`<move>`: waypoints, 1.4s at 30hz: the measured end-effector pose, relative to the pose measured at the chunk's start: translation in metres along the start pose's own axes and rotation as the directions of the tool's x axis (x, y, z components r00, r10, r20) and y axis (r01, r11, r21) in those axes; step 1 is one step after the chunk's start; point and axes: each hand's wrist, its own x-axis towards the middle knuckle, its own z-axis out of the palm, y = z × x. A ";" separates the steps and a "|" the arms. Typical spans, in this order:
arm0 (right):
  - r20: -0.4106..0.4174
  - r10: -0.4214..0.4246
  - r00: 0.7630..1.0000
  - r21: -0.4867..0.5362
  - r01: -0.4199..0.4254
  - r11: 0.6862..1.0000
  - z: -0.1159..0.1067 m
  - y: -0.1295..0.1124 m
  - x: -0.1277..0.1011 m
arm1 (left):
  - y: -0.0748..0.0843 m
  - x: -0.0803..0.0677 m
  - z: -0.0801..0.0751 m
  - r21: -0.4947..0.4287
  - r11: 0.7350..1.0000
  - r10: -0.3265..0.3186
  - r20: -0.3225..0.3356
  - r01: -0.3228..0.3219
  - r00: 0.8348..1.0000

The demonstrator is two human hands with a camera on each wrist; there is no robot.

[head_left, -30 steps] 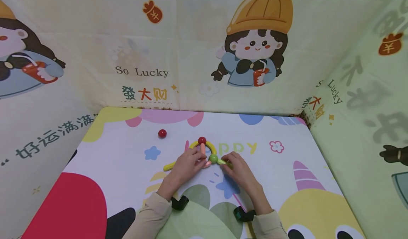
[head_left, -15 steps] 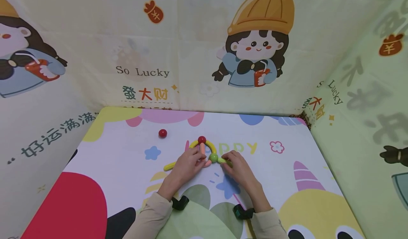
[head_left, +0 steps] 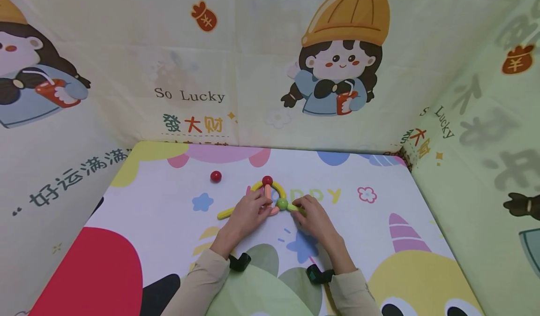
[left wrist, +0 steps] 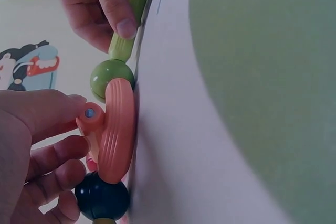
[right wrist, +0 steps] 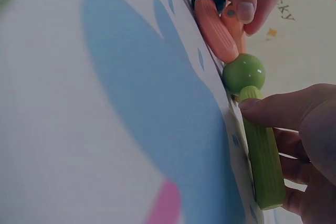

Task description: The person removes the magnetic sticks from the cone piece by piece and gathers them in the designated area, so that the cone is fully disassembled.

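Note:
A small figure of toy rods and balls lies on the printed mat (head_left: 371,241). A red ball (head_left: 267,180) tops a yellow arc (head_left: 279,190), with an orange rod (head_left: 268,195) below it. My left hand (head_left: 265,208) pinches the end of the orange rod (left wrist: 90,124), which meets a curved orange piece (left wrist: 116,129). A green ball (head_left: 282,204) joins a green rod (right wrist: 265,166), and my right hand (head_left: 297,210) grips that rod between thumb (right wrist: 283,111) and fingers. In the left wrist view a dark ball (left wrist: 102,199) sits at the lower end.
A loose red ball (head_left: 215,176) lies on the mat to the far left of the figure. A yellow-green rod (head_left: 225,213) and a pink rod (head_left: 248,191) lie by my left hand. Printed cloth walls (head_left: 261,72) close in the mat at the back and both sides.
Both hands and the rod figure have slid a little farther away on the mat. The loose red ball has stayed put.

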 end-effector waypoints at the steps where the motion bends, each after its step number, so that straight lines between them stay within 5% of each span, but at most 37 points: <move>1: 0.002 0.000 1.000 0.005 0.000 1.000 0.000 0.000 0.000 | 0.000 0.000 0.000 -0.003 1.000 -0.003 0.001 0.003 1.000; 11: -0.006 -0.024 1.000 0.002 0.024 1.000 0.003 0.001 0.004 | -0.003 0.002 0.002 -0.004 1.000 -0.018 0.026 0.018 0.999; 20: 0.001 -0.032 0.999 0.001 0.032 0.999 0.006 -0.002 0.009 | 0.003 0.007 0.005 0.076 0.997 -0.019 -0.052 0.022 0.998; 32: -0.001 -0.037 0.999 0.006 0.037 0.999 0.009 -0.003 0.010 | 0.011 0.016 0.020 0.138 0.989 0.042 0.022 -0.045 0.999; 42: -0.007 -0.050 0.999 -0.020 0.050 0.999 0.008 -0.003 0.012 | 0.011 0.020 0.031 0.073 0.996 0.042 0.035 -0.044 0.999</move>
